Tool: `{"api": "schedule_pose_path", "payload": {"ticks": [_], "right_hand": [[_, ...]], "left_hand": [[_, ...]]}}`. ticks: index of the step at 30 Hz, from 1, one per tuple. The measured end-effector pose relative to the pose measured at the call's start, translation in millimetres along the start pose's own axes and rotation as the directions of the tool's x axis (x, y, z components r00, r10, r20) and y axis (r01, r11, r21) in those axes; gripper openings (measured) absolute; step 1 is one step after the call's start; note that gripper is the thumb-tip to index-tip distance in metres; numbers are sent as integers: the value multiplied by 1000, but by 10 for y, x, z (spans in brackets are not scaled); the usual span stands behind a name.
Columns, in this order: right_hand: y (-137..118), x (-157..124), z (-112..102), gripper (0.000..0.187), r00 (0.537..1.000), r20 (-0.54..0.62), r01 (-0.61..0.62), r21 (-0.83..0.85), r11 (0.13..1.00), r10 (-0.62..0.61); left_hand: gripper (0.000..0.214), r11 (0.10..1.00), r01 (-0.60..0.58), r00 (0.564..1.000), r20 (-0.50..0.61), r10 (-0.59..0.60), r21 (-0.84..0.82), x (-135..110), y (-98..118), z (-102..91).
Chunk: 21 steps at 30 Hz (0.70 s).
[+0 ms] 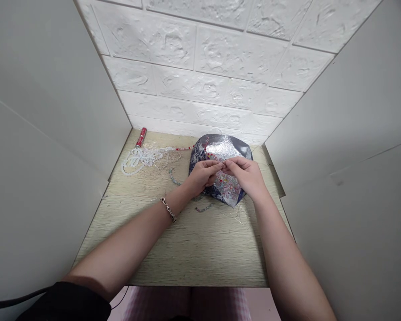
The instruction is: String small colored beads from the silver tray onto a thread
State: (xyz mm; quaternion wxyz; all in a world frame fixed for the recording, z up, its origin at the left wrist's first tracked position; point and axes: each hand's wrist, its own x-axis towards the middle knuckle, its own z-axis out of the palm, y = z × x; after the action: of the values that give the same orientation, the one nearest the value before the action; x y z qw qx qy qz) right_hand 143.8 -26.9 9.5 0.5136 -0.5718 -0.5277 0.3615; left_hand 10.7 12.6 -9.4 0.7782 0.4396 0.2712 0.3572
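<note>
Nearest, my left hand [203, 174] and right hand [244, 174]; fingertips [220, 165] pinched closed, their hold too fine to tell; beneath, a glossy, crinkled silver-and-navy foil mat [220, 148] bearing small round beads [225, 187]; beyond, a looped white bead strand [140, 160] on woodgrain laminate [187, 249], beside a red cylindrical tube [141, 137].

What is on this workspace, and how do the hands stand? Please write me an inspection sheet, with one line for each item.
Surface: pale wood-grain tabletop.
Job's things: silver-and-navy foil tray holding mixed coloured beads; teal bead strands lie beside it.
Clutter: white beaded strand and red cylinder near the back wall.
Hands: left hand and right hand meet above the tray, fingertips together on something too small to tell; bracelet on left wrist.
Cables: black cable at lower left.
Surroundings: white panels at both sides, white brick-pattern wall behind.
</note>
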Motion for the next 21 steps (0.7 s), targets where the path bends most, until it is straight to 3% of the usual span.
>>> {"api": "schedule_pose_path", "payload": {"ticks": [17,21], "right_hand": [[-71,-19,22,18,1000,-13,-11,-79,997,10],[-79,-18,12,17,999,13,43,-78,996,-42]], "left_hand": [[21,1000,-2,1000,8,1,14,-8,-6,-5],[19,1000,2,1000,19,-2,-22,-21,5,2]]}}
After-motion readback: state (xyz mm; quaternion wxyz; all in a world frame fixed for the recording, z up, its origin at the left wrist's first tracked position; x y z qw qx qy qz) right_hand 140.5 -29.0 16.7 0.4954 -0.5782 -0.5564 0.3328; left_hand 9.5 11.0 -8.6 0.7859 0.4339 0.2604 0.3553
